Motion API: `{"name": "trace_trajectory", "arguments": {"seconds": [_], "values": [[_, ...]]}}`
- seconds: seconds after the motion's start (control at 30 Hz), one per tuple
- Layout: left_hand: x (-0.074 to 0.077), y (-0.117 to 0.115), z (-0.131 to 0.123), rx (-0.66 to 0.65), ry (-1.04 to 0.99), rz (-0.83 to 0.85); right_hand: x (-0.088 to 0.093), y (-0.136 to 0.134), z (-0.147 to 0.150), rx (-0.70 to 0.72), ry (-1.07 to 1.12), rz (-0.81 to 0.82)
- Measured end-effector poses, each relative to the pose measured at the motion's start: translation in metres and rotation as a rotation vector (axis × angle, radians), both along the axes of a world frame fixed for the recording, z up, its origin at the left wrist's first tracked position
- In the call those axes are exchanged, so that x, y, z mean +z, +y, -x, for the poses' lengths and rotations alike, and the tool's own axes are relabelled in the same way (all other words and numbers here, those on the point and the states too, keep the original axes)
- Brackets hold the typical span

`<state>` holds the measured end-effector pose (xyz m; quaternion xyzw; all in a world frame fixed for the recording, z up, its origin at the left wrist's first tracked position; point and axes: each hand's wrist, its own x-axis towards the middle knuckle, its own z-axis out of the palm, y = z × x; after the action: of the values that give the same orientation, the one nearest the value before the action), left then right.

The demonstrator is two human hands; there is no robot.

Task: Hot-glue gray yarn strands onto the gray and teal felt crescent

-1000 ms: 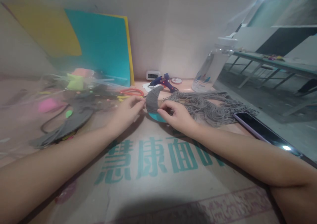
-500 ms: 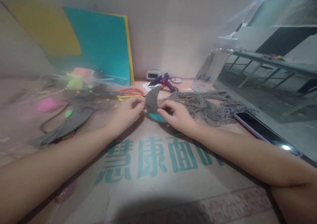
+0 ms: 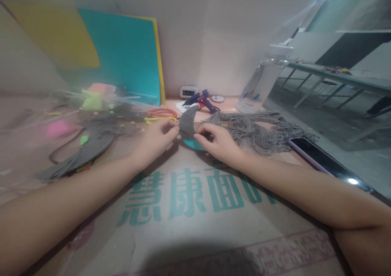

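Observation:
Between my hands is a crescent (image 3: 188, 123) whose upper part is wrapped in grey yarn, while its lower part shows bare teal. My left hand (image 3: 160, 139) is closed at the crescent's left edge, thumb and fingers together. On the other side, my right hand (image 3: 218, 141) pinches near the inner edge, over the teal part. Whether a strand of yarn lies in the right fingers is too small to tell. A loose heap of grey yarn (image 3: 259, 131) spreads just beyond my right hand.
Behind the crescent are a blue glue gun (image 3: 202, 101), a small digital clock (image 3: 188, 92) and red-and-yellow-handled scissors (image 3: 161, 113). A bottle (image 3: 259, 82) and a phone (image 3: 324, 158) are at right. Left lie a grey yarn-covered piece (image 3: 88, 152) and coloured scraps; teal card (image 3: 125, 56) leans on the wall.

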<state>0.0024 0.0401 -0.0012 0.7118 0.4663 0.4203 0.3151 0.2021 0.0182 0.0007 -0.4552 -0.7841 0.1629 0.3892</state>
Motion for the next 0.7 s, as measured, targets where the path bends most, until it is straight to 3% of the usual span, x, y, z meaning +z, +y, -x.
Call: {"name": "trace_trajectory", "arguments": {"seconds": [0.27,0.47,0.7], "values": [[-0.0003,0.0012,-0.0009,-0.004,-0.024,0.019,0.0004,-0.0017,0.0019,-0.002,0.006,0.008],[-0.0059,0.0063,-0.0003,-0.037,-0.248,0.135,0.0005,0.0001,0.0006,-0.008,0.023,0.026],[-0.0028,0.0025,-0.0003,-0.036,-0.087,0.041,0.0006,-0.0004,0.0004,-0.001,0.013,0.007]]}}
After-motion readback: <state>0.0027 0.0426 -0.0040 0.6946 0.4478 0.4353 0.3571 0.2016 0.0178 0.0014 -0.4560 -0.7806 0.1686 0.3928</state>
